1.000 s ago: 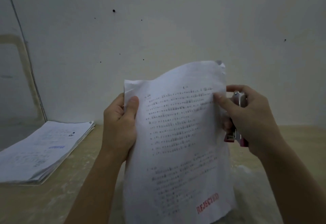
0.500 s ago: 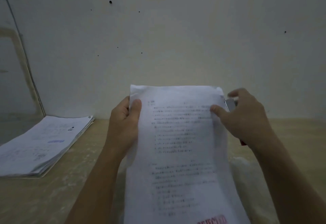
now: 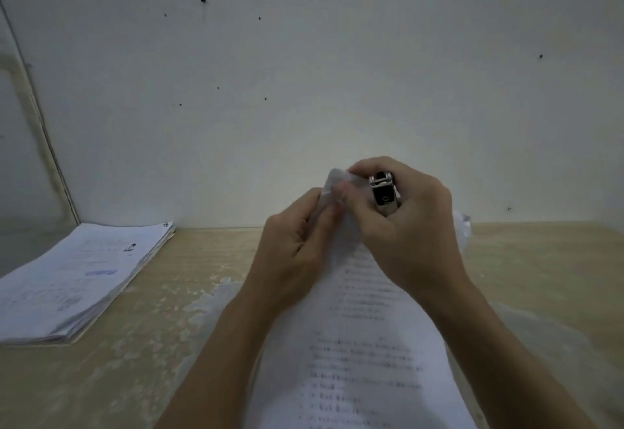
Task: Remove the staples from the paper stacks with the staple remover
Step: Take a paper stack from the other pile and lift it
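A stapled paper stack (image 3: 358, 344) with printed text hangs in front of me, its top pinched together between both hands. My left hand (image 3: 293, 249) grips the top edge from the left. My right hand (image 3: 401, 226) holds a metal staple remover (image 3: 385, 194) upright in its fist, while its thumb and forefinger pinch the folded top corner of the paper. The staple itself is hidden by my fingers.
A second pile of papers (image 3: 74, 280) lies on the wooden table (image 3: 189, 293) at the far left, against the wall. A crumpled clear plastic sheet (image 3: 540, 344) lies under the held stack. The white wall stands close behind.
Both hands moved toward each other at the top of the sheet. The paper's top, flat and wide before, is now bunched between my fingers. The staple remover now shows above my right fist.
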{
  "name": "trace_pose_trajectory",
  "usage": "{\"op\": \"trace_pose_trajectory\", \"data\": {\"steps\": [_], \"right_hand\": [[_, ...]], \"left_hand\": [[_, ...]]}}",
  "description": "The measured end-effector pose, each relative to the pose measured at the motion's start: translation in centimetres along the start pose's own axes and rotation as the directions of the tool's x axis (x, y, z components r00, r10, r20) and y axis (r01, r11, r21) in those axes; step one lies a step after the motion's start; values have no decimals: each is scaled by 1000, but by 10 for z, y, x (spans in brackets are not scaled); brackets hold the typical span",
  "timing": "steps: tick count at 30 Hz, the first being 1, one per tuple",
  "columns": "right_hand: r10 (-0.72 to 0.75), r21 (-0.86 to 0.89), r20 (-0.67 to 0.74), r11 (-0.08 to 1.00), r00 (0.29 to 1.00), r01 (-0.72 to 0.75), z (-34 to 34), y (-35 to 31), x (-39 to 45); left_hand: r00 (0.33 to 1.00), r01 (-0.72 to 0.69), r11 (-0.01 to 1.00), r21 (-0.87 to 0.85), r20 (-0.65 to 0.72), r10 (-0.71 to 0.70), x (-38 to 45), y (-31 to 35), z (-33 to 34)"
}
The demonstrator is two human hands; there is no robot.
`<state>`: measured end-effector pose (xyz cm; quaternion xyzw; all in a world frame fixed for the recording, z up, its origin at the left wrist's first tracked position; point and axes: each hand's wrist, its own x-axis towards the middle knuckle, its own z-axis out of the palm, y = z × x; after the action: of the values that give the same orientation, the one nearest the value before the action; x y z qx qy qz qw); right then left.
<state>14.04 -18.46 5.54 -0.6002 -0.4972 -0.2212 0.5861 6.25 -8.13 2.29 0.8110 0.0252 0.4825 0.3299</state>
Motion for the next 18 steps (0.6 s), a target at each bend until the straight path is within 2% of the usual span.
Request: {"op": "trace_pose_trajectory", "data": {"steps": [5, 9, 16, 18], "right_hand": [[30, 82, -39, 996, 999, -26, -2, -5, 1], [52, 132, 33, 990, 998, -56, -7, -5, 3], [78, 43, 31, 996, 996, -79, -7, 3, 3], [141, 31, 55, 989, 988, -143, -8, 5, 4]], "left_hand": [[1000, -19, 1000, -7, 2, 20, 2, 5, 1], [999, -17, 1000, 16, -34, 18, 3, 10, 0], [996, -20, 1000, 17, -81, 21, -2, 9, 10], [995, -21, 999, 35, -94, 24, -3, 8, 14]]}}
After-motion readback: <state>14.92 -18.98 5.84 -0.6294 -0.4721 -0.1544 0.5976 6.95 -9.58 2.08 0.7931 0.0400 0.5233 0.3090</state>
